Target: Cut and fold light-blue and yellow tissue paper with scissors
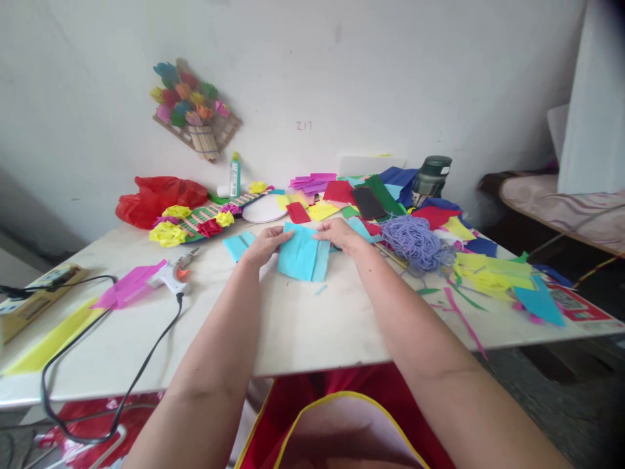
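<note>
Between my two hands is a light-blue sheet of crepe paper (303, 255), held by its upper corners just over the table (312, 326). My left hand (267, 243) pinches the left upper edge. My right hand (338, 233) pinches the right upper edge, with the fingertips partly behind the paper. Another light-blue paper piece (237, 245) lies beside my left hand, and a small blue scrap (321, 290) rests below the sheet. Behind my hands are a red piece (297, 213) and a white disc (265, 209).
A glue gun (170, 276) with its black cord lies at left, near a power strip (41, 296). Purple yarn (413, 241), a dark phone (368, 203), a green-lidded bottle (432, 176) and coloured paper fill the right. Back left are paper flowers (170, 229) and a red bag (161, 198).
</note>
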`<action>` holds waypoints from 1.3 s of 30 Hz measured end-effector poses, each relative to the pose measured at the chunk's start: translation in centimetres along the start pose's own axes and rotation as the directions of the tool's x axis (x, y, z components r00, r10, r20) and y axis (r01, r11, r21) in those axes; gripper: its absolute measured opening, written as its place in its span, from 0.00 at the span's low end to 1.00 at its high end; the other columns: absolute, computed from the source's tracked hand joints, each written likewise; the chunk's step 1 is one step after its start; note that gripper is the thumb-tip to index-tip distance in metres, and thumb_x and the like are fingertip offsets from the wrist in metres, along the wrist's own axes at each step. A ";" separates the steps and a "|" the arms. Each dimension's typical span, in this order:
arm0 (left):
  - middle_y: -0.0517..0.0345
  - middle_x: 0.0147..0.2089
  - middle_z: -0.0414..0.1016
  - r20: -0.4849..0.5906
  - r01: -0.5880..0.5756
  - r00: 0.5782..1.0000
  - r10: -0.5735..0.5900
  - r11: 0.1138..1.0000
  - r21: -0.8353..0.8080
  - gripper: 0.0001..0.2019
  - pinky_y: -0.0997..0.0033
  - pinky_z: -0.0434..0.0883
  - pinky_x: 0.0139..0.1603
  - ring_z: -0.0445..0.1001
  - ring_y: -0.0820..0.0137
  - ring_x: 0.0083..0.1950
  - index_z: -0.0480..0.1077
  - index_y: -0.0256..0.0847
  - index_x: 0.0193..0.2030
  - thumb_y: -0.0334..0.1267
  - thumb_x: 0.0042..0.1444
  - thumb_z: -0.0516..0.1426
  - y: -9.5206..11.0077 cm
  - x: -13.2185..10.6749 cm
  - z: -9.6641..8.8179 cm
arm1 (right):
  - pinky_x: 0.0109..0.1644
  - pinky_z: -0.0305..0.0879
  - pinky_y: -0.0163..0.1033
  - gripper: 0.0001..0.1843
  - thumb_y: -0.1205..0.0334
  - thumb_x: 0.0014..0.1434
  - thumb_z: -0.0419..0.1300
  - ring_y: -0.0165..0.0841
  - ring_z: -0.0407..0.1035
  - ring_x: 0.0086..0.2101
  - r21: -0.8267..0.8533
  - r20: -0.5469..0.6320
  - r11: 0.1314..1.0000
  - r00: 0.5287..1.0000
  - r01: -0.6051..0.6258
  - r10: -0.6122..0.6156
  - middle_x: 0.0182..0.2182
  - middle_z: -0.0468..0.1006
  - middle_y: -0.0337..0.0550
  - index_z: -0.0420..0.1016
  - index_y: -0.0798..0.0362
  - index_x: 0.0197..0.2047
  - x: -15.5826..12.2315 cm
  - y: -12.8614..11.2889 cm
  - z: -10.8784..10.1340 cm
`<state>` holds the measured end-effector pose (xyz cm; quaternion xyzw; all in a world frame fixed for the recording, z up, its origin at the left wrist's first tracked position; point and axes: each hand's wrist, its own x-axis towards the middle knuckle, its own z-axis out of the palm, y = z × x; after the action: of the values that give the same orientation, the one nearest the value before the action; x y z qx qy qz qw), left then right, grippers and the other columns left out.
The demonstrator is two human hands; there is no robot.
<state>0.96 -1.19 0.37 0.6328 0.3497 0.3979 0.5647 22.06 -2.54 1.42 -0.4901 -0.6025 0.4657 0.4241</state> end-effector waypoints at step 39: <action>0.60 0.17 0.67 -0.091 0.119 0.991 -0.101 0.966 0.228 0.17 0.74 0.60 0.20 0.67 0.72 0.21 0.71 0.35 0.23 0.47 0.35 0.66 -1.0 -0.5 -1.0 | 0.24 0.67 0.35 0.15 0.51 0.52 0.61 0.29 0.67 0.18 0.324 0.043 0.938 0.992 -0.125 0.117 0.18 0.75 0.41 0.71 0.57 0.29 0.2 0.8 -0.3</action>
<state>-0.15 -1.03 -0.66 0.6582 0.4506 0.3466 0.4936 22.44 -2.23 0.65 -0.4441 -0.4908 0.5896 0.4628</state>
